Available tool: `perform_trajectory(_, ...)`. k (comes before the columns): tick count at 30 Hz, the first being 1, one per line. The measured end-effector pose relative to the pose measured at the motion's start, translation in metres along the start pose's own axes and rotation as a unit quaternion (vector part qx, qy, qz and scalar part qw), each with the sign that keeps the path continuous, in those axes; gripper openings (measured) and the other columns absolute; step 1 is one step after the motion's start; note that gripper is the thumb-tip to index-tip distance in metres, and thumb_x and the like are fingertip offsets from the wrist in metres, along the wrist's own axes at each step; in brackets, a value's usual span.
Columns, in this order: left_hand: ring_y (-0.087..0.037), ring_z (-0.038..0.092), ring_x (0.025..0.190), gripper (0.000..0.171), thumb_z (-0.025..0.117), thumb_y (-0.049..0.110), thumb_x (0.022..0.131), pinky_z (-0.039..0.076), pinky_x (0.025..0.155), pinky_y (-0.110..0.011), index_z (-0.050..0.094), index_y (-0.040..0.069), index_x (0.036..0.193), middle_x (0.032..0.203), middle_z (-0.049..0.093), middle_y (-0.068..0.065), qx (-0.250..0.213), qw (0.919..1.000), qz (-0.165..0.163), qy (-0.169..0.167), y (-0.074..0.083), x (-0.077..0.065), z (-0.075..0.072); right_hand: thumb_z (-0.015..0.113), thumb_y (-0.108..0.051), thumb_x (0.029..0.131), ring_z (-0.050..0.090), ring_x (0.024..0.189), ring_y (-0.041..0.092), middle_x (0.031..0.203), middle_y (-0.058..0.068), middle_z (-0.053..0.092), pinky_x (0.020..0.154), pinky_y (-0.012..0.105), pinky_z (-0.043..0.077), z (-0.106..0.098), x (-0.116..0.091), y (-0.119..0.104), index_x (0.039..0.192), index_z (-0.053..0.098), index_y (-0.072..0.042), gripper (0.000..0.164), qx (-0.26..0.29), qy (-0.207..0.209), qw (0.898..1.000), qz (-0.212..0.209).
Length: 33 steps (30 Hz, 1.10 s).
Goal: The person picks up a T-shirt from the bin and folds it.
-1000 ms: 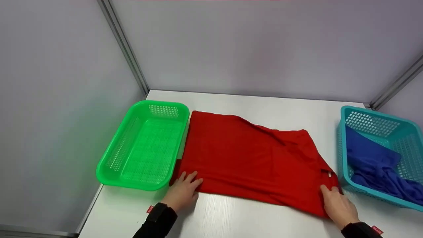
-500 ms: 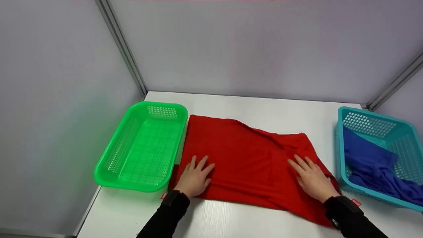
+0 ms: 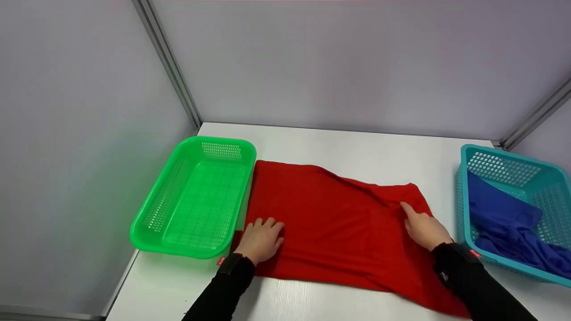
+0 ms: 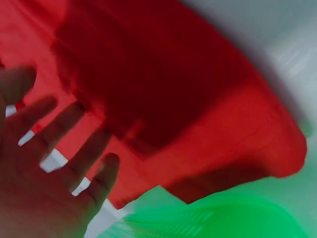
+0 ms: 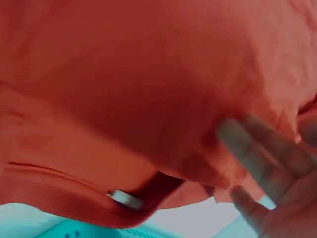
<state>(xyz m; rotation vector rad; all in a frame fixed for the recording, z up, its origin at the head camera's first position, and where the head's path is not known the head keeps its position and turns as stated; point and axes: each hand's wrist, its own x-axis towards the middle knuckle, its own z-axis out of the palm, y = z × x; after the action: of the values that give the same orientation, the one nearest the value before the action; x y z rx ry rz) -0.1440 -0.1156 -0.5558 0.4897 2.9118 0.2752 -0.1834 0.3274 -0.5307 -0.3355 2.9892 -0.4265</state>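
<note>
A red garment point(image 3: 321, 223), folded lengthwise and a little wrinkled, lies across the white table; it looks like a shirt. My left hand point(image 3: 260, 240) is over its left end, fingers spread and fairly straight in the left wrist view. Over the right part of the cloth is my right hand point(image 3: 424, 229), its index finger stretched toward the far edge. Whether either hand touches the fabric I cannot tell. A small white label point(image 5: 126, 199) shows inside the neckline in the right wrist view. Neither hand grips anything.
A green plastic basket point(image 3: 149, 209) stands at the left, against the garment's left edge. At the right a teal basket point(image 3: 466, 200) holds crumpled blue cloth point(image 3: 504, 218). Grey-white panels point(image 3: 339, 67) rise behind the white table point(image 3: 299, 298).
Both hands left the near edge of the garment and moved forward over it. The right hand went farther, up and left, then onward to the far side. The cloth shifted slightly nearer.
</note>
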Motion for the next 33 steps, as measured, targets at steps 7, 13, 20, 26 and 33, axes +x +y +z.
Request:
perform_trajectory(7, -0.052, 0.039, 0.153, 0.057, 0.067, 0.031, 0.105, 0.043, 0.119, -0.065, 0.052, 0.021, 0.159, 0.169, 0.041, -0.014, -0.021, 0.9992, -0.019, -0.029, -0.001, 0.011, 0.011, 0.051, -0.011, 0.106, 0.026, 0.139, 0.075, 0.156, 0.047, 0.029, 0.114, 0.083, 0.029, -0.005, 0.021, 0.016, 0.153, 0.04, 0.01, 0.053, 0.042, -0.001, 0.996, 0.075)
perform_trajectory(13, -0.051, 0.038, 0.154, 0.057, 0.068, 0.033, 0.105, 0.042, 0.12, -0.064, 0.052, 0.022, 0.159, 0.17, 0.041, -0.013, -0.018, 0.9987, -0.023, -0.041, 0.0, 0.011, 0.009, 0.042, -0.026, 0.112, 0.022, 0.143, 0.075, 0.158, 0.054, 0.017, 0.119, 0.082, 0.023, -0.007, 0.026, 0.033, 0.158, 0.023, 0.017, 0.066, 0.146, -0.111, 0.977, 0.111)
perform_trajectory(20, -0.052, 0.038, 0.154, 0.057, 0.068, 0.032, 0.105, 0.041, 0.121, -0.065, 0.052, 0.022, 0.159, 0.169, 0.041, -0.013, -0.015, 0.9987, -0.023, -0.043, -0.001, 0.012, 0.009, 0.036, -0.023, 0.114, 0.023, 0.149, 0.064, 0.162, 0.042, 0.011, 0.122, 0.08, 0.015, -0.001, 0.026, 0.037, 0.162, 0.016, 0.015, 0.064, 0.195, -0.066, 0.972, 0.117)
perform_trajectory(26, -0.051, 0.039, 0.152, 0.057, 0.069, 0.033, 0.105, 0.042, 0.12, -0.065, 0.053, 0.022, 0.158, 0.168, 0.043, -0.013, -0.014, 0.9986, -0.023, -0.045, 0.0, 0.013, 0.009, 0.041, -0.013, 0.114, 0.033, 0.147, 0.059, 0.16, 0.035, 0.028, 0.123, 0.078, 0.017, -0.015, 0.03, 0.017, 0.16, 0.036, 0.01, 0.052, 0.178, 0.096, 0.977, 0.067)
perform_trajectory(33, -0.049, 0.045, 0.146, 0.054, 0.069, 0.031, 0.105, 0.045, 0.115, -0.063, 0.055, 0.02, 0.156, 0.161, 0.048, -0.015, -0.033, 0.9984, -0.033, -0.032, -0.001, 0.017, 0.004, 0.054, 0.014, 0.1, 0.058, 0.111, 0.034, 0.121, 0.024, 0.059, 0.098, 0.002, 0.033, -0.018, 0.037, -0.032, 0.115, 0.063, 0.008, 0.019, 0.201, 0.271, 0.937, -0.093)
